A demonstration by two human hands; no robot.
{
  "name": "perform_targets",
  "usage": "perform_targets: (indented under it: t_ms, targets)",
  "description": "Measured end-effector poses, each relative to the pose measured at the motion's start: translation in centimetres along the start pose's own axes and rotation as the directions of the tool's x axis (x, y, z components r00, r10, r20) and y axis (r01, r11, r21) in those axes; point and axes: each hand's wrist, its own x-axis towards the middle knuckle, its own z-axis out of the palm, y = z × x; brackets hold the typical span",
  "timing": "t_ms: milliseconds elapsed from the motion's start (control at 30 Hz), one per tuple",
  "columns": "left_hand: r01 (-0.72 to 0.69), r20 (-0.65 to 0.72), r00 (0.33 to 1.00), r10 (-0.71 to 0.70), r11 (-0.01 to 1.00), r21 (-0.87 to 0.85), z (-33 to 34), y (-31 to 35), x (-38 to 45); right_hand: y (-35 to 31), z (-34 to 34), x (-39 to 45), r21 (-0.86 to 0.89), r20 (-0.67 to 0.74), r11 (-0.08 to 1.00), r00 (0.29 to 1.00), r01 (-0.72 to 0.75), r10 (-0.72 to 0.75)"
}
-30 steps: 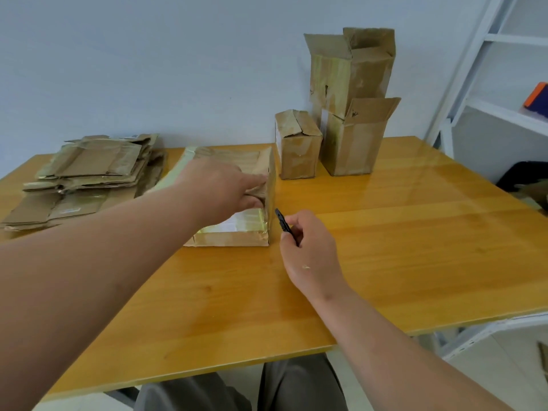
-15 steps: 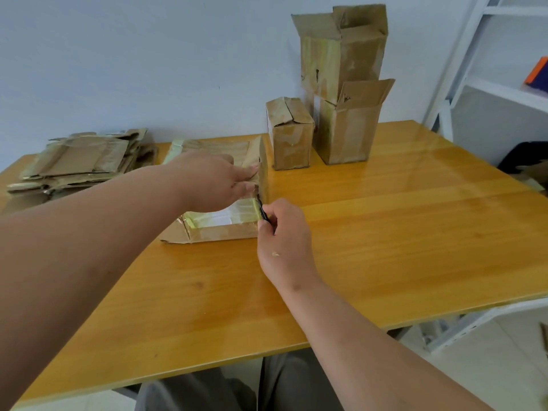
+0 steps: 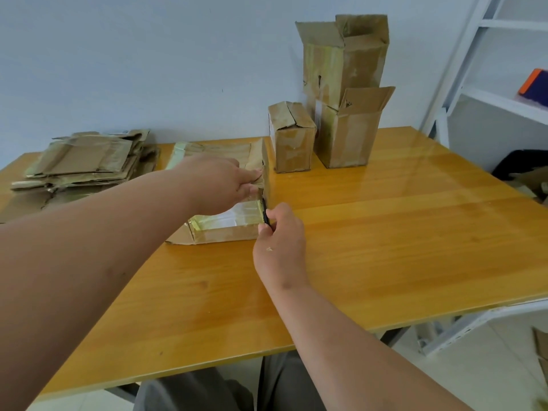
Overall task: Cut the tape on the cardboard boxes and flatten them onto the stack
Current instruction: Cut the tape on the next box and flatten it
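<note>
A slim black cutter is pinched by the right hand at the taped corner of the low brown cardboard box, mid-table. The box is pressed by the left hand, fingers extended; light, pliable board is best steadied near the cut. The flattened cardboard stack lies far left.

No text, label, brand, number or sign can be read anywhere. The white patch under the clear tape on the near face of the low box may be a shipping label, but whether anything is printed on it cannot be told. The taped cartons at the far side of the bench show only bare cardboard and dark scuffs.
</note>
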Motion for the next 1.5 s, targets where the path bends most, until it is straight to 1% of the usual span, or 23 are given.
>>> perform_targets:
  t_ms: [167, 300, 500, 600, 833, 967, 1033, 1100, 1167, 1200, 1267, 1300, 1333, 1367, 1433, 1467, 1500]
  targets:
    - [-0.005, -0.01, 1.0, 0.005, 1.0, 0.004, 0.1, 0.1, 0.0, 0.2, 0.1, 0.0, -0.01, 0.02, 0.999, 0.999, -0.048, 0.048]
    - [-0.008, -0.006, 1.0, 0.008, 1.0, 0.03, 0.0, 0.2, 0.0, 0.2, 0.2, 0.0, 0.036, 0.044, 0.993, 0.993, -0.109, 0.107]
    - [-0.003, 0.008, 1.0, 0.003, 0.999, 0.033, -0.1, 0.4, -0.3, 0.3, -0.1, -0.1, 0.031, 0.049, 0.993, 0.992, -0.118, 0.116]
    - [-0.007, 0.015, 1.0, 0.006, 0.999, 0.032, -0.1, 0.4, -0.3, 0.4, -0.4, -0.2, 0.023, 0.064, 0.989, 0.987, -0.148, 0.146]
    - [0.005, 0.033, 0.999, -0.006, 1.0, 0.031, -0.3, 0.5, -0.5, 0.8, -0.6, 0.2, 0.018, 0.127, 0.958, 0.951, -0.288, 0.283]
    - [-0.024, 0.034, 0.999, 0.023, 1.0, 0.01, -0.4, 0.7, -0.7, 0.5, -1.5, 0.4, -0.058, 0.209, 0.932, 0.908, -0.359, 0.363]
    - [-0.044, 0.055, 0.998, 0.042, 0.999, 0.029, -0.5, 0.7, -0.7, 0.3, -1.9, 0.4, -0.099, 0.232, 0.929, 0.9, -0.357, 0.37]
    - [-0.053, 0.065, 0.997, 0.051, 0.998, 0.032, -0.5, 0.4, -0.6, 0.2, -2.0, 0.4, -0.101, 0.231, 0.927, 0.898, -0.361, 0.374]
    - [-0.069, 0.083, 0.994, 0.071, 0.997, -0.036, -0.8, 0.1, -0.9, 0.4, -2.6, 0.3, -0.056, 0.225, 0.928, 0.901, -0.367, 0.37]
    - [-0.076, 0.093, 0.992, 0.085, 0.992, -0.099, -1.2, -0.1, -1.2, 0.5, -3.2, 0.3, -0.036, 0.223, 0.93, 0.905, -0.365, 0.363]
    - [-0.035, 0.133, 0.989, 0.067, 0.972, -0.233, -2.1, -0.7, -2.1, 0.6, -4.6, 0.4, 0.009, 0.22, 0.94, 0.918, -0.341, 0.331]
    - [0.005, 0.153, 0.988, 0.038, 0.962, -0.272, -2.4, -1.2, -2.5, 0.6, -5.3, 0.6, 0.041, 0.208, 0.944, 0.927, -0.328, 0.313]
    - [0.043, 0.165, 0.986, 0.006, 0.956, -0.291, -2.4, -1.7, -2.8, 0.7, -5.9, 0.9, 0.071, 0.184, 0.945, 0.936, -0.318, 0.301]
    - [0.057, 0.154, 0.988, -0.015, 0.961, -0.271, -2.2, -2.1, -3.0, 0.9, -6.3, 1.3, 0.093, 0.154, 0.945, 0.943, -0.313, 0.296]
    - [0.072, 0.09, 0.995, -0.052, 0.97, -0.234, -1.4, -2.7, -3.4, 1.2, -6.5, 2.0, 0.106, 0.108, 0.948, 0.951, -0.3, 0.289]
    - [0.085, 0.067, 0.995, -0.07, 0.96, -0.266, -1.1, -2.8, -3.5, 1.3, -6.4, 2.2, 0.101, 0.098, 0.951, 0.954, -0.293, 0.284]
    - [0.105, 0.08, 0.993, -0.084, 0.947, -0.303, -0.8, -2.8, -3.6, 1.3, -6.3, 2.4, 0.094, 0.093, 0.955, 0.957, -0.283, 0.275]
